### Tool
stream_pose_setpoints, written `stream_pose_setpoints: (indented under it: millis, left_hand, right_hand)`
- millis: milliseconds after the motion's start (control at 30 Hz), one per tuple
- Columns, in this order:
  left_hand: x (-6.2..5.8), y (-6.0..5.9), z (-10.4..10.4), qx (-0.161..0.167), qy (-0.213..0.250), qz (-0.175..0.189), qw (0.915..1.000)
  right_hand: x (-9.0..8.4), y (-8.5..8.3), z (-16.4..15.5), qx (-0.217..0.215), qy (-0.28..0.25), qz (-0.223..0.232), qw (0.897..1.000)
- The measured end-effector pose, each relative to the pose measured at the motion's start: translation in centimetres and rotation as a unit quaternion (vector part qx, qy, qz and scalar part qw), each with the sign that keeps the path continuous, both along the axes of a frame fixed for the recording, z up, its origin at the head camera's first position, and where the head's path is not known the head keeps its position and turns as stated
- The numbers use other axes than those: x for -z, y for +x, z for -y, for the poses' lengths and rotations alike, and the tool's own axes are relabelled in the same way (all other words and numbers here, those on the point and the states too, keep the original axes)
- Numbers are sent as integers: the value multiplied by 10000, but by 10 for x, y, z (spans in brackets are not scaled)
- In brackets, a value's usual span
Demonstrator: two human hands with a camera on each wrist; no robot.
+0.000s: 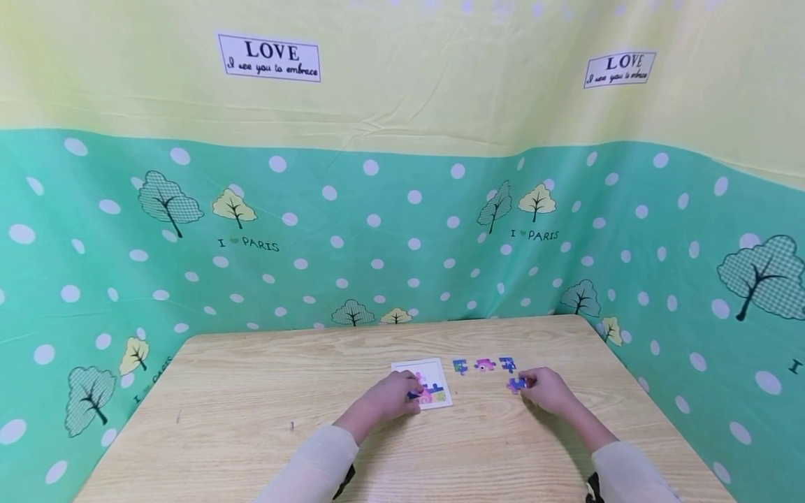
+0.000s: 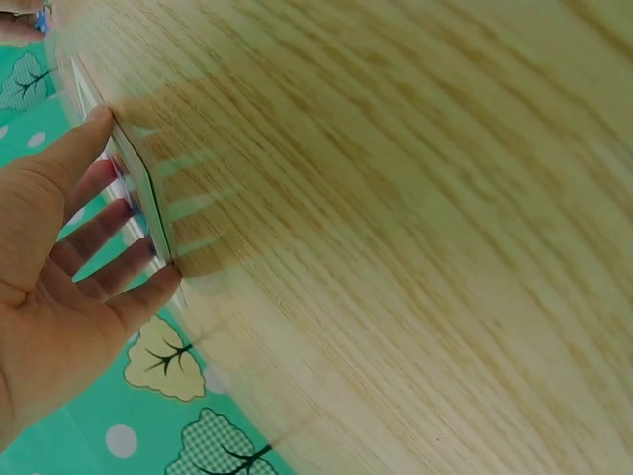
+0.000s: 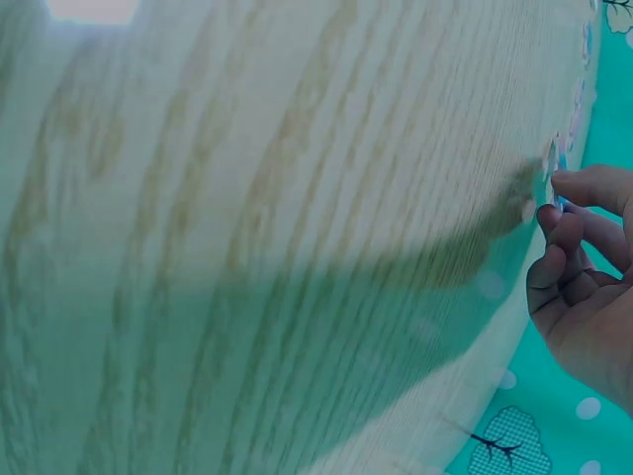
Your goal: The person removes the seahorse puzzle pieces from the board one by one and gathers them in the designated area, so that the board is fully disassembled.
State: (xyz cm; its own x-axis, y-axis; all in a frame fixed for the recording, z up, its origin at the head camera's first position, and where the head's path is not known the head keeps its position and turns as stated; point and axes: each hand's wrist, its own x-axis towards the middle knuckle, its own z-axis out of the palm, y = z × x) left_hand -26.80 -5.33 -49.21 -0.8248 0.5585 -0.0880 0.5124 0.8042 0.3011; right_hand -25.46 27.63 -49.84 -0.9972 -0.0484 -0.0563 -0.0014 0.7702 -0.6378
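A small white puzzle board (image 1: pixel 423 372) with several pieces set in it lies on the wooden table (image 1: pixel 251 412). My left hand (image 1: pixel 393 395) rests on the board's near left part, fingers straight against its edge (image 2: pixel 138 193). My right hand (image 1: pixel 546 388) pinches a blue puzzle piece (image 1: pixel 517 383) just right of the board; the wrist view shows its fingertips (image 3: pixel 554 213) curled at the piece on the table. Three loose pieces lie in a row beyond: blue-green (image 1: pixel 460 366), pink (image 1: pixel 485 365), blue (image 1: pixel 506 363).
A green dotted cloth with trees (image 1: pixel 377 237) walls the table at the back and both sides, yellow above. The table's far edge runs just beyond the loose pieces. Bare wood spreads to the left of the board.
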Motion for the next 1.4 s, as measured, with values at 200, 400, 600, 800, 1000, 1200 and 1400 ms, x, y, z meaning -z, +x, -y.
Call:
stream_pose_setpoints:
  millis: [200,400,600,800,1000,1200,1400]
  left_hand:
    - [-1,0,0,-50,49,84,9999]
    - [-1,1,0,-56,22,65,10000]
    - [-1,2,-1,-30,1,40,10000]
    - [-2,2,0,-2,-70,14,10000]
    - [-4,3,0,45,-90,-3,9999]
    - [-5,4,0,119,-123,-118,9998]
    - [-4,5,0,151,-176,-203,9995]
  right_hand:
    - [1,-1,0,-18,12,-80,10000]
    - [1,-4,2,-94,184,-219,9995]
    - [3,-6,3,-101,373,-237,9990]
    - [3,-8,4,-73,388,-123,9991]
    - [3,-10,5,-65,401,0,9992]
    - [2,-12,5,-20,398,47,9992]
    - [-1,-10,5,30,274,53,9996]
